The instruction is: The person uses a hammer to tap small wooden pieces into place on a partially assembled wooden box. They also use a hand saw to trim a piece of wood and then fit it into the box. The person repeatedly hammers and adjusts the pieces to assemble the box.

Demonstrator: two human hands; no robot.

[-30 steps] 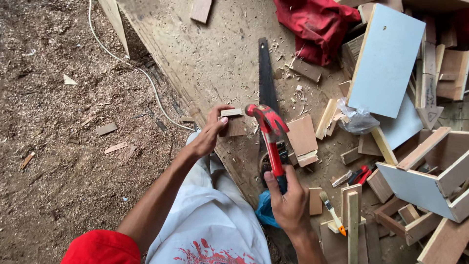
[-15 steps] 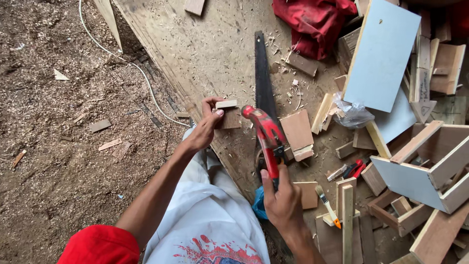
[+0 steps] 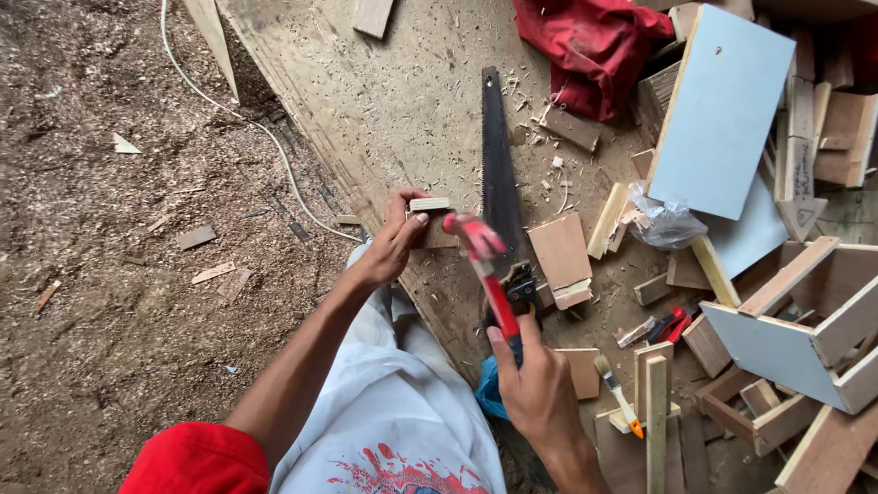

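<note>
L hand (image 3: 395, 245) pinches wood block (image 3: 430, 224) on bench (image 3: 384, 101), R hand (image 3: 535, 389) clenched on hammer (image 3: 494, 284): strike square, w/ fingers clear.

A rough woodworking shop: sawdust (image 3: 110, 302) covers the ground, wood offcuts (image 3: 722, 366) pile along the right edge of a worn plywood board (image 3: 393, 101), where a handsaw (image 3: 498, 174) lies.
</note>
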